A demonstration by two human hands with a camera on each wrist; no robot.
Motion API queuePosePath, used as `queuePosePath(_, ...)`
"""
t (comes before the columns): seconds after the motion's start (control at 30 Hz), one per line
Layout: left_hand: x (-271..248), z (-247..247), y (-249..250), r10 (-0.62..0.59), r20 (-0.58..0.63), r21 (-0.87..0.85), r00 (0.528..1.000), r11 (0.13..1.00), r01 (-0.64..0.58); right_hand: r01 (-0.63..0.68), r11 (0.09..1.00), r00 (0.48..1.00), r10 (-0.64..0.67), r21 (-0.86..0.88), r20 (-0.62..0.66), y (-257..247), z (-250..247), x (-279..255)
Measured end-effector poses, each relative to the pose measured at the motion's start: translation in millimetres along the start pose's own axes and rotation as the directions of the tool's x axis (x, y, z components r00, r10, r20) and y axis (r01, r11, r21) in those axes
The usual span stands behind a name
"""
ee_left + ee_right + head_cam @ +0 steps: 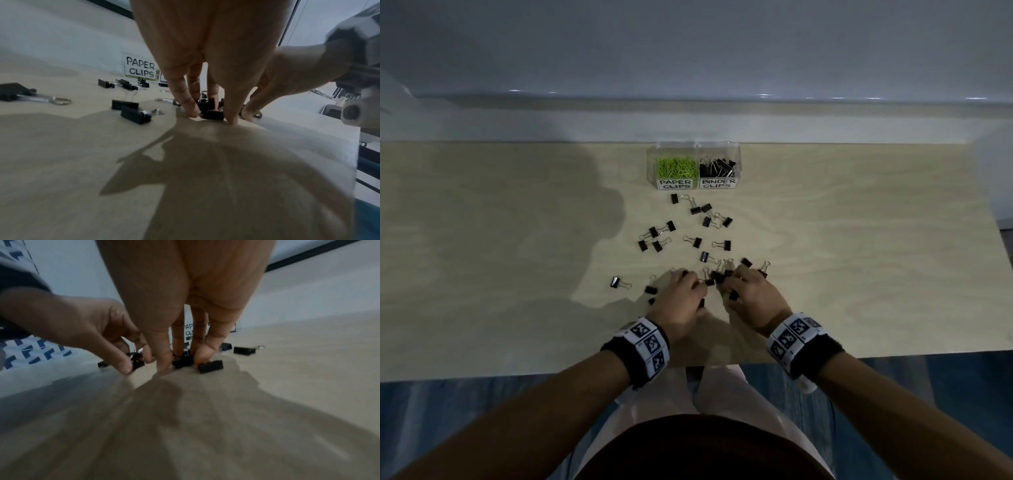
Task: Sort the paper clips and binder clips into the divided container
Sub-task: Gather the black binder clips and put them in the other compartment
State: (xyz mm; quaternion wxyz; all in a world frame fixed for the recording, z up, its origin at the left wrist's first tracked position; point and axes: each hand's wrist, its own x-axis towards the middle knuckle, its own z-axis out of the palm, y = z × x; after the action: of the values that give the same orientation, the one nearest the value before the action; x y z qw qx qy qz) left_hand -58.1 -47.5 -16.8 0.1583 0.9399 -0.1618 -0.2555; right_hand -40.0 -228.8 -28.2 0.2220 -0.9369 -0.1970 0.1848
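Note:
Several black binder clips (pixel 697 242) lie scattered on the pale wooden table (pixel 859 257). At the back stands the clear divided container (pixel 693 148): green paper clips (pixel 676 167) fill its left compartment, binder clips its right. My left hand (pixel 697 287) and right hand (pixel 729 286) meet, fingertips down, over a cluster of clips near the front. In the left wrist view my left hand (pixel 212 116) brackets a binder clip (pixel 213 114) between thumb and fingers. In the right wrist view my right hand (pixel 182 363) pinches a binder clip (pixel 183 361); another clip (pixel 210 366) lies beside it.
Loose clips lie between my hands and the container, and a few to the left (pixel 616 282). The table's front edge (pixel 893 354) is just behind my wrists. A grey wall ledge (pixel 688 120) runs behind the container. Bare tabletop spreads to both sides.

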Motion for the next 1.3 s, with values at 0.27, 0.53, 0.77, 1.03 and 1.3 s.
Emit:
queuePosePath(0.27,6,-10,-4,-0.130,-0.072,-0.249,0.989,0.962,0.109,-0.056,0.984,0.991,0.075,0.167,-0.107,0,-21,20)
queuePosePath(0.53,69,-122,-9,-0.201,-0.364,-0.501,0.909,0.866,-0.009,-0.131,0.947,0.923,0.225,0.295,-0.311,-6,-101,120)
queuePosePath(0.77,143,-172,-17,-0.220,-0.365,-0.475,0.904,0.880,0.022,-0.213,0.947,0.896,0.288,0.240,-0.339,-4,-119,168)
queuePosePath(1.03,71,-114,-49,-0.125,-0.255,-0.326,0.959,0.945,0.037,-0.042,0.997,0.999,0.043,0.072,-0.015,-2,-46,68)
queuePosePath(1.3,30,-28,-44,0.124,0.027,-0.077,0.992,0.990,-0.121,0.153,0.981,0.988,-0.151,-0.122,0.023,-10,2,38)
